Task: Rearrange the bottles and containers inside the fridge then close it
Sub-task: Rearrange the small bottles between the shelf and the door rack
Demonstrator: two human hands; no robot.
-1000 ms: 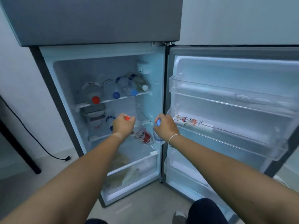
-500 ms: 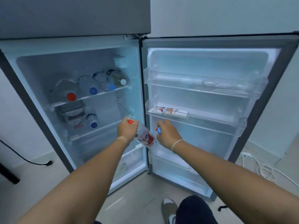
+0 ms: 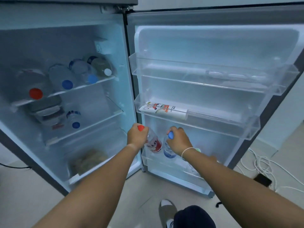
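Observation:
The fridge stands open, its door [image 3: 213, 46] swung to the right. My left hand [image 3: 137, 136] grips the neck of a red-capped bottle with a red label [image 3: 153, 144]. My right hand [image 3: 178, 143] holds a blue-capped water bottle [image 3: 168, 151] by its top. Both bottles hang upright over the left end of the bottom door rack [image 3: 164, 163]. On the top shelf [image 3: 79, 87] lie several bottles on their sides: a red-capped one [image 3: 35, 93], two blue-capped [image 3: 67, 84] and a white-capped one [image 3: 107, 71]. Stacked containers [image 3: 46, 111] and a small blue-capped bottle [image 3: 74, 120] sit on the middle shelf.
A white printed tube [image 3: 162, 110] lies in the middle door rack [image 3: 213, 124]; the upper door rack [image 3: 213, 78] holds a clear tray. A green cap [image 3: 198, 149] shows behind my right wrist. A crisper drawer [image 3: 88, 162] holds bagged food. White cables [image 3: 259, 163] and my foot [image 3: 166, 209] are on the floor.
Both hands have carried their bottles out of the fridge body to the right and down, to the bottom door rack. My view has shifted right and closer.

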